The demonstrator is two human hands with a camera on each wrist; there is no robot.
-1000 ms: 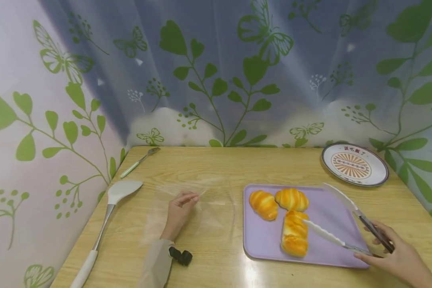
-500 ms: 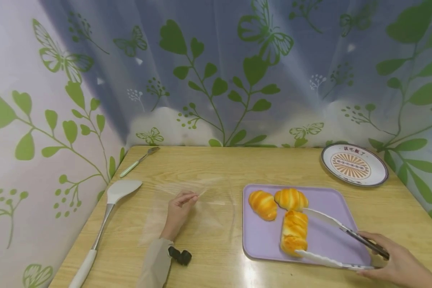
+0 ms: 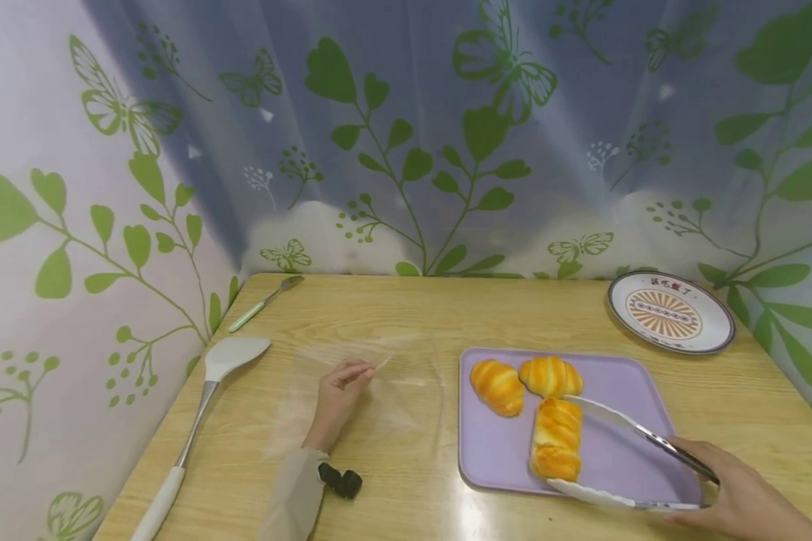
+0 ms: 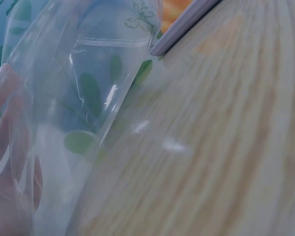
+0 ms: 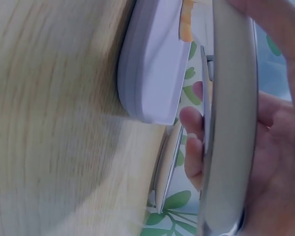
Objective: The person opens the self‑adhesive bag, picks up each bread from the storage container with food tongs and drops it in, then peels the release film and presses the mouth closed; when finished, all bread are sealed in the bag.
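Observation:
In the head view my left hand [image 3: 341, 394] pinches the edge of a clear plastic bag [image 3: 406, 409] over the left half of the table. The left wrist view shows the bag [image 4: 98, 83] close up, with a seam line and the fingers partly seen through it. My right hand [image 3: 734, 492] grips tongs [image 3: 652, 437] with white tips. One tip lies at the far end of an oblong bread roll [image 3: 556, 439], the other at its near end; whether both touch, I cannot tell. Beside it on the purple tray [image 3: 490, 454] are two croissant-shaped breads [image 3: 497, 385].
A white plate [image 3: 670, 312] with a printed pattern sits at the back right. Along the left side lie a white spatula [image 3: 196, 421] and a fork [image 3: 265, 303] with a pale green handle. Behind the wooden table [image 3: 406, 300] hangs a leaf-patterned curtain [image 3: 392, 135].
The tongs have come down and left, from angled over the tray to either end of the oblong roll, and have narrowed slightly. The left hand and bag stay put.

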